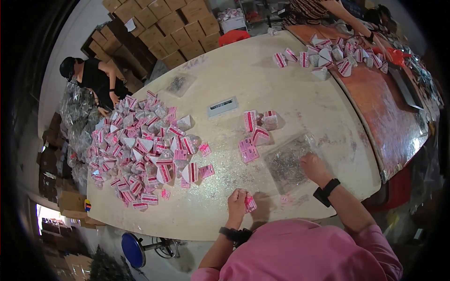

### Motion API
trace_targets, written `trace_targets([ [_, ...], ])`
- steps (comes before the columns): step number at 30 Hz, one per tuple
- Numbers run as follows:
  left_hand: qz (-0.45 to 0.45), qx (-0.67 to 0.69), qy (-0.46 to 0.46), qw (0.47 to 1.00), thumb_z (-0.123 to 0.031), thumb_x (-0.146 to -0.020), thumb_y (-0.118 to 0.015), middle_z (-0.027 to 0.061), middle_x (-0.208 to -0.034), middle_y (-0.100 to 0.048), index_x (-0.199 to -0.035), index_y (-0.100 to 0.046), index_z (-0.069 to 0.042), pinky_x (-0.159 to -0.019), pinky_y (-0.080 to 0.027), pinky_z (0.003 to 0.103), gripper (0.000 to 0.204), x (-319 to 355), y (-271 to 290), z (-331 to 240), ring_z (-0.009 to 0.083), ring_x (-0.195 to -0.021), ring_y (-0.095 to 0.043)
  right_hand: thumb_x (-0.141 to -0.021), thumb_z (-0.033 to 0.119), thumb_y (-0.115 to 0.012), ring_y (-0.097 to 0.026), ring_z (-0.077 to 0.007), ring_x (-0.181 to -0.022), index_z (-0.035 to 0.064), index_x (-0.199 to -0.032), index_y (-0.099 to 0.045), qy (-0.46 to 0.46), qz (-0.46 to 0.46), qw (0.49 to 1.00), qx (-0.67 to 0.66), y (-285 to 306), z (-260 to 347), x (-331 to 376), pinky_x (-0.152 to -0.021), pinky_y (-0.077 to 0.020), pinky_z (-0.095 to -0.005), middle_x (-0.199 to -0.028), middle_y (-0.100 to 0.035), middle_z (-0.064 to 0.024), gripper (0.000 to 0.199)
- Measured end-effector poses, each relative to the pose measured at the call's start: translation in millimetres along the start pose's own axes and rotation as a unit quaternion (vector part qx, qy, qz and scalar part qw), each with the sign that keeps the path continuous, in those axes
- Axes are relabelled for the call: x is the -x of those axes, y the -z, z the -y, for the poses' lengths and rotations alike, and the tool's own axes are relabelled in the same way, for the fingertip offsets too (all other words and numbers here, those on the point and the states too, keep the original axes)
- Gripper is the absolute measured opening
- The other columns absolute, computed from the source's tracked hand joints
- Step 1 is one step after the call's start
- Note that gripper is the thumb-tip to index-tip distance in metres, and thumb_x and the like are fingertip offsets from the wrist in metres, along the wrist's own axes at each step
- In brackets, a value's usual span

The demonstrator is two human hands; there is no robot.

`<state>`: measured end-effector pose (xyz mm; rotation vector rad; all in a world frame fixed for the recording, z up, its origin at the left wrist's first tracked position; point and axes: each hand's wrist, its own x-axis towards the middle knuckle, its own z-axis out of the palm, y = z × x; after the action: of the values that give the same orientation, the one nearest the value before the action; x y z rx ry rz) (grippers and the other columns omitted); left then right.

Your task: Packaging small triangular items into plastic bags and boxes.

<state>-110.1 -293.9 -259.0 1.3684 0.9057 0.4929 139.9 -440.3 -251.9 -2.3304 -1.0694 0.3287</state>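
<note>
Near the table's front edge my left hand [237,202] is closed around a pink printed card [250,203]. My right hand [314,168] is over the right part of a shallow clear tray or plastic sheet [280,182] with many small, thin, shiny pieces [290,164] lying on it. Its fingers are curled together, and what they hold, if anything, is too small to make out. Just beyond lie a few pink-and-white packets [261,135] and some flat pink cards [248,149].
A large heap of pink-and-white packets [136,150] covers the table's left side. A small grey-white box [222,108] and another clear tray [179,85] lie farther back. One person [96,77] is at the left; another's arm [349,18] reaches over packets [344,68] at far right.
</note>
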Motion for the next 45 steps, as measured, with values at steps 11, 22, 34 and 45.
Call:
trace_targets([
  [11,0.045,-0.01,-0.015,0.999,-0.016,-0.09,-0.043,-0.0012,-0.069,-0.053,-0.08,-0.055,-0.002,-0.057,-0.039,0.019,0.021,13,-9,-30,0.0041,-0.062,-0.046,-0.073,0.005,-0.049,-0.058,-0.0334,-0.072,0.0033,-0.081,-0.059,0.051,-0.031,0.998,-0.019,21,18,0,-0.064,-0.0462,-0.0368,-0.076,-0.06,-0.0162,0.013],
  [22,0.063,-0.018,-0.049,0.997,-0.014,-0.09,-0.043,0.0014,-0.072,-0.055,-0.08,-0.054,0.0,-0.06,-0.041,0.021,0.02,5,-9,-41,0.005,-0.065,-0.048,-0.072,0.007,-0.056,-0.047,-0.0065,-0.057,-0.0002,-0.082,-0.057,-0.113,0.044,0.936,-0.331,27,9,-2,-0.051,-0.0401,-0.023,-0.065,-0.055,-0.0028,0.013],
  [34,0.033,-0.11,-0.02,0.993,-0.016,-0.09,-0.041,-0.0013,-0.064,-0.049,-0.081,-0.055,0.0,-0.054,-0.038,0.019,0.023,-9,-34,-67,0.0049,-0.057,-0.044,-0.074,0.005,-0.057,-0.056,-0.0083,-0.058,0.0014,-0.078,-0.055,-0.099,0.119,0.837,-0.526,31,89,14,-0.05,-0.0433,-0.0207,-0.066,-0.055,-0.0019,0.005],
  [45,0.034,-0.138,-0.129,0.981,-0.013,-0.09,-0.041,0.0065,-0.075,-0.056,-0.087,-0.055,0.002,-0.062,-0.042,0.024,0.021,-11,-55,-76,0.0111,-0.067,-0.051,-0.076,0.004,-0.053,-0.05,-0.01,-0.056,-0.0011,-0.076,-0.051,-0.026,-0.025,0.917,-0.398,-3,122,21,-0.049,-0.0418,-0.0255,-0.065,-0.052,-0.0049,0.005],
])
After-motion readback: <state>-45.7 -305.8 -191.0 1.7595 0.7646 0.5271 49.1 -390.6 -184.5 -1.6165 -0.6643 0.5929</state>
